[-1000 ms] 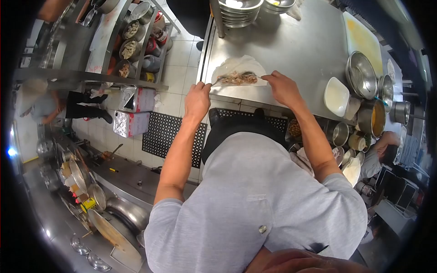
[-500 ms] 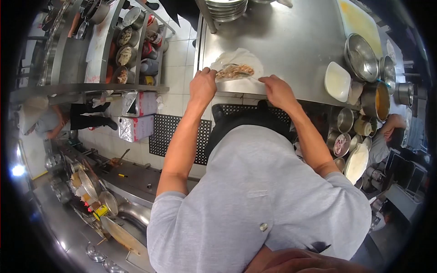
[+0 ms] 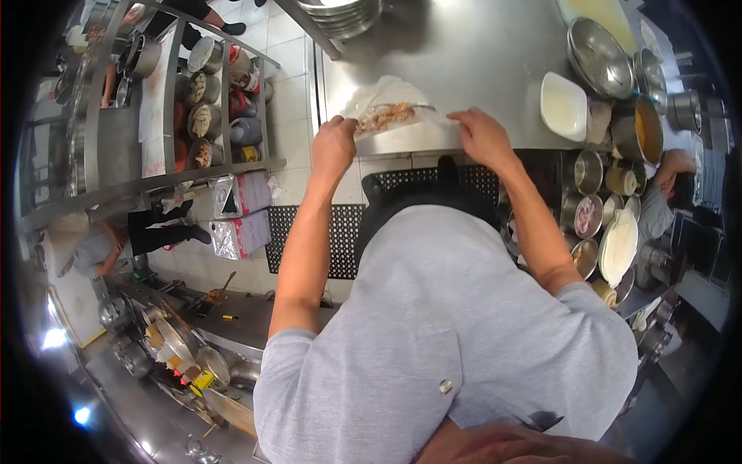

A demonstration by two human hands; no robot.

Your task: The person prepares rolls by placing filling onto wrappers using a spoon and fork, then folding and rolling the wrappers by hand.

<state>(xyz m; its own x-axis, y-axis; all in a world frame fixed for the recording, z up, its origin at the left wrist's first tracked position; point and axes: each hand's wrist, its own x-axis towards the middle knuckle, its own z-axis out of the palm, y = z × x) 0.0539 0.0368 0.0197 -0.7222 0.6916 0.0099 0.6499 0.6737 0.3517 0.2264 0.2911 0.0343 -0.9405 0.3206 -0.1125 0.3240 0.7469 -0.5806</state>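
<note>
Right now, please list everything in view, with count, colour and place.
Smooth steel table: one, silver, ahead
Thin flat sheet: one, white, near table edge
Chopped food: one heap, brownish, on sheet
Slim metal utensil: one, grey, at food
Rounded square dish: one, white, table's right
Large metal bowl: one, silver, beyond dish
Stacked metal dishes: several, silver, far left
Round metal pots: many, mostly silver, both sides
Long metal rack: one, grey, left
Foil-topped boxes: two, red and white, floor, left
Perforated mat: count unclear, black, floor
Other people: at least two, grey-shirted, both sides
Own shirt: one, grey, below
Left hand: one, bare, sheet's left end
Right hand: one, bare, sheet's right end
</note>
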